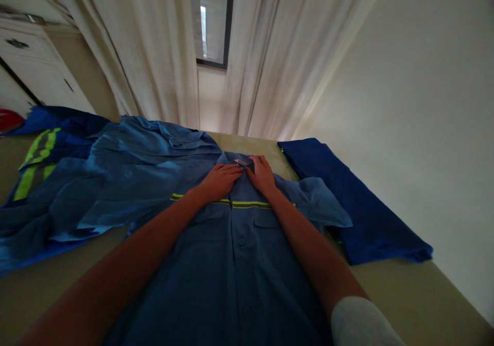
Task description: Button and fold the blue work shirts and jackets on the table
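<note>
A blue-grey short-sleeved work shirt (216, 253) lies spread front up before me, with yellow-green reflective stripes across the chest, two pocket flaps and a buttoned front placket. Its collar (231, 158) points away from me and shows a small light label (240, 162). At the collar's left side, my left hand (222, 181) has its fingers closed on the fabric. My right hand (263, 174) grips the collar's right side, its fingers bent over the cloth. The two sets of fingertips nearly meet at the neck opening. Both thumbs are partly hidden.
More blue-grey garments (127, 166) lie heaped on the left, beside dark blue cloth with reflective bands (38, 156). Folded dark blue clothing (347, 197) rests on the table (417, 294) at right, near the wall. Curtains (154, 53) hang behind; a white cabinet (42, 58) stands far left.
</note>
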Tool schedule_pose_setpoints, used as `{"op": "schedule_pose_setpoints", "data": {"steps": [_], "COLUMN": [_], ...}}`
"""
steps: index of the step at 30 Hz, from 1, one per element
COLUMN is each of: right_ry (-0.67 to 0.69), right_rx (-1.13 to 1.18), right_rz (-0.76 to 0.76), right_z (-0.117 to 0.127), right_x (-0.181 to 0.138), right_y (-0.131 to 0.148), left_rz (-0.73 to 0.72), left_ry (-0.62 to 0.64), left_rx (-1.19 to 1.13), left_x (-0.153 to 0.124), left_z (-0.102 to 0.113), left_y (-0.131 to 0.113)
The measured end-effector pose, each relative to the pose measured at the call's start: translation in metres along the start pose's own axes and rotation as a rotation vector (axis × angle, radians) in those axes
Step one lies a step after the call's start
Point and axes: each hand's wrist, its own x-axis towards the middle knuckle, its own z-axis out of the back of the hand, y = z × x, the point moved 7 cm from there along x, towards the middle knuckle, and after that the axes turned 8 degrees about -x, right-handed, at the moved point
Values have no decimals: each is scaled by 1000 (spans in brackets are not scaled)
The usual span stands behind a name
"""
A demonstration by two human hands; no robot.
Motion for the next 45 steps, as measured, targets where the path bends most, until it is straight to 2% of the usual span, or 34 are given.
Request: {"op": "schedule_pose_setpoints", "data": {"steps": [3, 9, 14, 18, 24, 32, 40, 43, 45], "right_ry": [-27, 145, 147, 223, 284, 291, 267, 248, 228], "right_rx": [-18, -72, -119, -140, -201, -192, -162, -144, -129], "right_rz": [-59, -53, -131, -166, -141, -194, -193, -194, -210], "right_z": [3, -8, -8, -14, -19, -20, -16, -16, -16], "right_x": [0, -1, -2, -3, -4, -7, -6, -7, -6], "right_y": [-5, -1, -3, -7, -5, -6, -6, -6, -9], "left_rz": [-15, -67, -106, -97, -61, 29, 107, 130, 172], "left_ry": [32, 63, 98, 135, 87, 65, 74, 38, -29], "left_rx": [-17, -72, -134, -155, -113, -1, -31, -51, -63], "left_x": [0, -1, -1, -1, 0, 1, -2, -3, -4], "left_z": [-4, -11, -16, -21, -14, -8, -18, -18, -11], "left_y": [1, 3, 2, 4, 1, 0, 9, 9, 13]}}
